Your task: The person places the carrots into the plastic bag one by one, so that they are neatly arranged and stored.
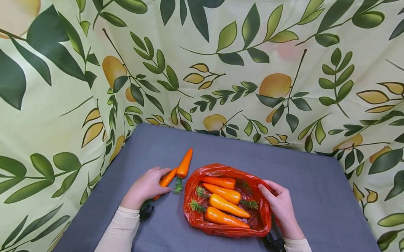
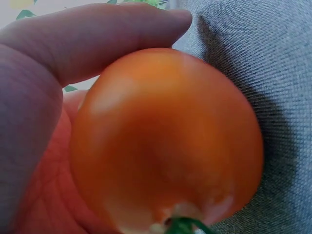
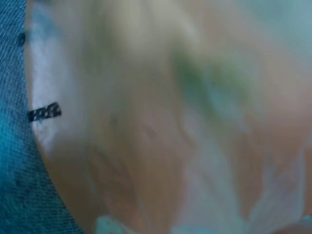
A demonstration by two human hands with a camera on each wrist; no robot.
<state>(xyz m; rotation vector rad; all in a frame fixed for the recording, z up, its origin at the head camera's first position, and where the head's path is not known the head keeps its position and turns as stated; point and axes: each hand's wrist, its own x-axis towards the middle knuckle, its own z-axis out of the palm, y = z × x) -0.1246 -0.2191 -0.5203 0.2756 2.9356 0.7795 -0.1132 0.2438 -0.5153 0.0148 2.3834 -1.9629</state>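
On the left, my left hand (image 1: pixel 145 187) grips an orange carrot (image 1: pixel 168 178) lying on the table, its fingers and thumb round the sides. In the left wrist view this carrot's blunt end, with a bit of green stalk, faces the camera under the thumb (image 2: pixel 112 34). A second carrot (image 1: pixel 184 164) with a green top lies just beyond it, pointing away. My right hand (image 1: pixel 281 207) pinches the right rim of an open red plastic bag (image 1: pixel 191 220), thumb on the inside. Several carrots (image 1: pixel 228 205) lie side by side in the bag. Blurred bag film (image 3: pixel 146 146) fills the right wrist view.
A grey cloth-covered table (image 1: pixel 162 238) carries everything. Leaf-and-fruit printed curtains (image 1: pixel 204 76) hang along its back and sides. Black straps (image 1: pixel 147 211) sit at both wrists.
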